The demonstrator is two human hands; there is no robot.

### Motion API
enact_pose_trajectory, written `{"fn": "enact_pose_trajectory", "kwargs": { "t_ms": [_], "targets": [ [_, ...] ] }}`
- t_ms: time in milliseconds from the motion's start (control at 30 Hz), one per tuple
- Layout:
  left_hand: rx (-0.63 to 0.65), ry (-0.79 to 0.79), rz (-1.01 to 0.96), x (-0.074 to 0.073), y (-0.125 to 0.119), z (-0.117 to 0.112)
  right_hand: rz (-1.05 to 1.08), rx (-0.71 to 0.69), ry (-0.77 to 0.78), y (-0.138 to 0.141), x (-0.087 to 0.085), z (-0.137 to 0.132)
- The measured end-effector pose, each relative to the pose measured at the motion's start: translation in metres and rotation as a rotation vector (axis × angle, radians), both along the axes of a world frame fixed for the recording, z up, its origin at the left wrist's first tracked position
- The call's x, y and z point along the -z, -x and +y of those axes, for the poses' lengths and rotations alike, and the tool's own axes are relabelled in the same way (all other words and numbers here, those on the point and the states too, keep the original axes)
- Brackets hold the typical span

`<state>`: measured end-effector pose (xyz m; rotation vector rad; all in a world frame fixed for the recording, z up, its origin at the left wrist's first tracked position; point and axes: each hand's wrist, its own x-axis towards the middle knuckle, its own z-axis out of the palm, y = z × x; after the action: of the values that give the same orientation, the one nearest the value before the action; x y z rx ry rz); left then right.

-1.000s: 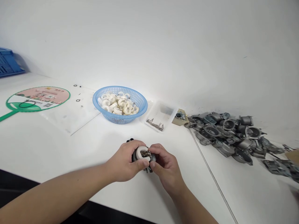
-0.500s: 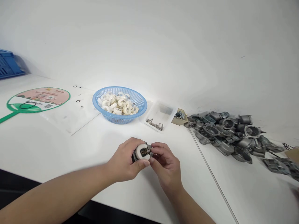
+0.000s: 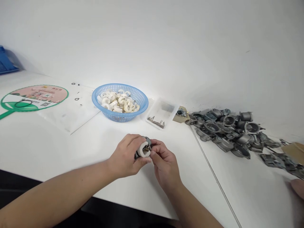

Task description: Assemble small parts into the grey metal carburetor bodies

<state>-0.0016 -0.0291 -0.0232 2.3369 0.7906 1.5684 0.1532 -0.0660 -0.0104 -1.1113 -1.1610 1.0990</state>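
Observation:
My left hand [image 3: 125, 156] is closed around a small grey metal carburetor body with a white ring-shaped float [image 3: 143, 149] seated in it, held just above the white table [image 3: 47, 139]. My right hand [image 3: 163, 163] pinches at the float's metal middle from the right, fingers pressed together. A blue plastic basket [image 3: 142, 106] of several white floats stands behind the hands. A clear tray of thin metal pins [image 3: 161, 114] lies right of the basket.
A heap of grey carburetor bodies [image 3: 228, 129] spreads over the right of the table. A green-rimmed hand fan [image 3: 30, 96] and a clear sheet with small black O-rings [image 3: 76, 107] lie at the left. A blue crate [image 3: 6, 63] sits far left. Another person's fingertip [image 3: 298, 186] shows at the right edge.
Both hands have lifted the part slightly and turned it, so the white float now faces more to the right. The view has shifted a little to the right.

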Motion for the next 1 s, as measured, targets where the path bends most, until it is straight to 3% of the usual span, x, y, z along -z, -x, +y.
{"fn": "enact_pose_trajectory", "kwargs": {
  "t_ms": [233, 500, 800, 1000],
  "targets": [
    [0.005, -0.030, -0.042, -0.0015, -0.0014, -0.0032, 0.232, -0.040, 0.058, 0.0105, -0.0043, -0.0029],
    [0.057, 0.016, -0.125, -0.0011, -0.0024, -0.0065, 0.178, -0.054, -0.048, 0.0067, 0.0035, -0.0031],
    [0.004, 0.017, -0.121, 0.0009, -0.0058, -0.0059, 0.275, -0.052, 0.021, 0.0095, -0.0007, -0.0008],
    [0.022, 0.010, -0.139, 0.0016, -0.0043, -0.0040, 0.131, -0.027, -0.091, 0.0062, 0.0003, -0.0005]
  ]
}}
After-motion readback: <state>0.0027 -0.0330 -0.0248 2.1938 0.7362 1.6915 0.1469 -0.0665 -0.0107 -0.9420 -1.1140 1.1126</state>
